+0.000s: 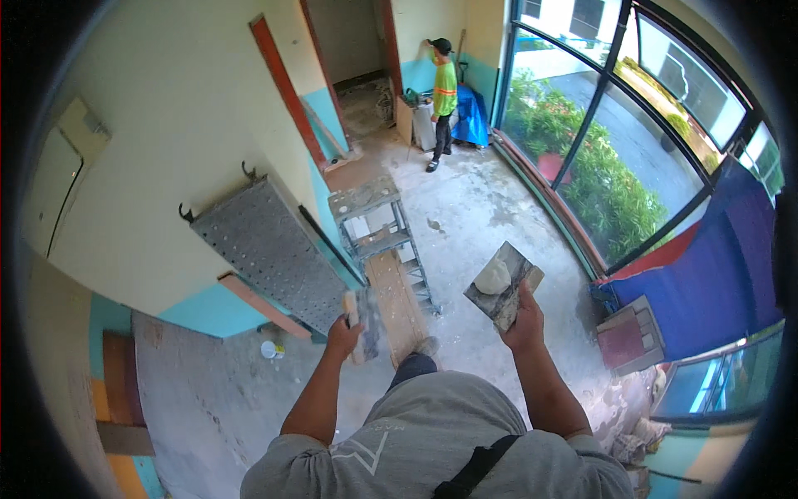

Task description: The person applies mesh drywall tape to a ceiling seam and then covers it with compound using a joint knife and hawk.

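My left hand (pixel 342 337) is closed round the wooden handle of a plastering trowel (pixel 367 328). The trowel's flat, smeared blade is tilted on edge. On the right, my right hand (pixel 525 323) grips a square plaster board (pixel 529 279) near its lower corner, with the thumb over its top face. A pale lump of wet plaster (pixel 493 278) sits on the board's left part. The two tools are held apart in front of me. One of my shoes (pixel 427 347) is on or just beside a wooden plank (pixel 389 301) below; I cannot tell which.
A splattered step platform (pixel 366 198) stands ahead beside the plank. Against the left wall leans a grey perforated scaffold deck (pixel 270 249) with hooks. A white bucket (pixel 271 349) is on the floor. Far off, another person (pixel 445 96) stands by the wall. Large windows (pixel 615 141) line the right.
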Tool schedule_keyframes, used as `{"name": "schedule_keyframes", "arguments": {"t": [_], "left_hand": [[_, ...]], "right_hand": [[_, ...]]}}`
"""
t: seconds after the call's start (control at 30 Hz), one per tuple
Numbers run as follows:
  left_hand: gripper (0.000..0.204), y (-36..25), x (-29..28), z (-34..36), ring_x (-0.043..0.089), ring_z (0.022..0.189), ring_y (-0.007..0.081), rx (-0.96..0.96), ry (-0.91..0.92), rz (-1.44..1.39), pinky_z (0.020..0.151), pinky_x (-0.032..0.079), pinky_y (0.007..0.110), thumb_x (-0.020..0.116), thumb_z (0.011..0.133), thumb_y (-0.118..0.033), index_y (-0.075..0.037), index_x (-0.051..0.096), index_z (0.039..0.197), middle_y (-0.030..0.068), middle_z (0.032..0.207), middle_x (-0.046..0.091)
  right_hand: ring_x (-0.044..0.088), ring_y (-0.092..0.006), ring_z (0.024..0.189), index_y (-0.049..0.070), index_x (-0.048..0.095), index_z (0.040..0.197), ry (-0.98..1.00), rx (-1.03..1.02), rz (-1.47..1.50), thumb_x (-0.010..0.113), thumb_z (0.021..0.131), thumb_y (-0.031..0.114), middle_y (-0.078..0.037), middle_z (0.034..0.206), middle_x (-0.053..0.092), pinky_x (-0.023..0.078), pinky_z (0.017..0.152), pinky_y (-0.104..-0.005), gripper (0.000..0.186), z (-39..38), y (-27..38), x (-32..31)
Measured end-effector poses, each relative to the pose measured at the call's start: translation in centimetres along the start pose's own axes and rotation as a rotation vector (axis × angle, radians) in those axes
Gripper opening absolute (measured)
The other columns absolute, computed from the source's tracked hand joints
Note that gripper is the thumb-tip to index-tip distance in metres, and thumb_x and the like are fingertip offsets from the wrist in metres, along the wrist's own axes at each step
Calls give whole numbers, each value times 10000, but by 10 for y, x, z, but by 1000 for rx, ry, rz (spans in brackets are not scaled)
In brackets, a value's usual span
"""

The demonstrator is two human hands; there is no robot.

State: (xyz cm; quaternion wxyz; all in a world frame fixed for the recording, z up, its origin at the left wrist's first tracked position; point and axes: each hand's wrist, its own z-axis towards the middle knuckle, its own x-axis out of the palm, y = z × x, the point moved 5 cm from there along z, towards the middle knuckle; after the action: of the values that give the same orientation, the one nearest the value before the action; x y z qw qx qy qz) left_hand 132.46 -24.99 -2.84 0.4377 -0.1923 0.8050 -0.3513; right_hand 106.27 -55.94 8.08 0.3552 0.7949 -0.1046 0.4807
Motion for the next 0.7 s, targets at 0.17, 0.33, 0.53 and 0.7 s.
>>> {"name": "schedule_keyframes", "arguments": {"t": [0.17,0.33,0.53,0.7], "left_hand": [[313,-150,27,20,642,906,218,513,86,-392,803,494,345,666,893,-179,-4,599,1144,125,991,676],[307,-261,41,-10,637,914,218,873,241,-341,810,494,342,680,881,-133,-24,563,1143,103,1042,652],[264,-317,44,19,641,920,352,1315,281,-97,796,514,394,672,848,-66,-31,597,1098,155,968,651],[297,-314,48,96,644,921,335,900,392,-82,824,502,403,640,858,-133,-9,586,1122,177,980,658]], "right_hand": [[565,-309,1189,21,426,1369,9,-89,14,438,1030,326,-143,1316,549,466,1032,-469,455,24,11,18],[586,-309,1153,7,404,1370,-62,-189,54,448,1025,298,-156,1304,542,507,982,-454,454,49,22,38],[593,-300,1143,35,384,1382,-37,-332,26,450,1026,317,-148,1285,548,523,962,-461,459,68,50,78],[590,-281,1152,75,388,1385,-77,-471,-42,483,1015,334,-123,1293,547,528,952,-459,461,67,60,87]]}}
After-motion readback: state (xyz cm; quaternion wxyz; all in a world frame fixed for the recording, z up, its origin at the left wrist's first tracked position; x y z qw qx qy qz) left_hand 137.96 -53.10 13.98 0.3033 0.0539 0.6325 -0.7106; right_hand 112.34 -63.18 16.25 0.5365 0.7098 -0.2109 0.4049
